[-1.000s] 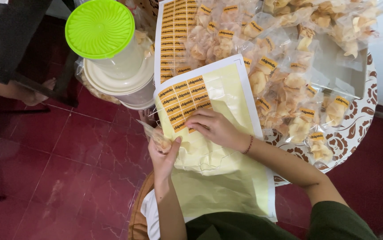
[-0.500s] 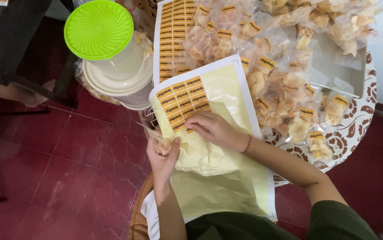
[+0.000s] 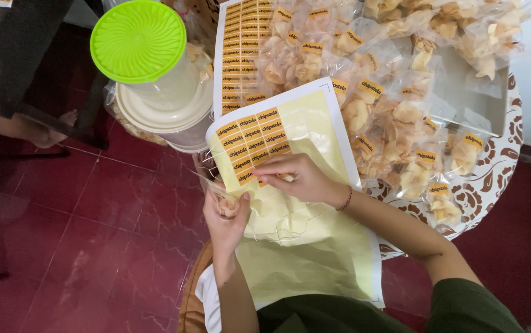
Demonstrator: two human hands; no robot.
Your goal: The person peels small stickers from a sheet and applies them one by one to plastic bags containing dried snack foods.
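While the left hand (image 3: pixel 225 213) has kept its place over the last second, its fingers clenched around a small clear packet of pale chips (image 3: pixel 223 202) just off the lower left corner of the sticker sheet (image 3: pixel 290 203), the right hand (image 3: pixel 299 179) has crept a little along the sheet's lowest row of orange labels (image 3: pixel 253 145). Its fingertips are pinched on the edge of one label there, which reads as a label being peeled free for the packet held beside it.

From the head view, the sheet is glossy pale-yellow backing paper with a white border, mostly stripped, its small rectangular labels left only at the top. Above it lies a second, fuller sheet (image 3: pixel 240 55); to its right, crinkly transparent bags of chips (image 3: pixel 401 123) heap a patterned tray (image 3: pixel 493 185). Left of it stands a translucent plastic tub with a ribbed lime-green lid (image 3: pixel 138 40).
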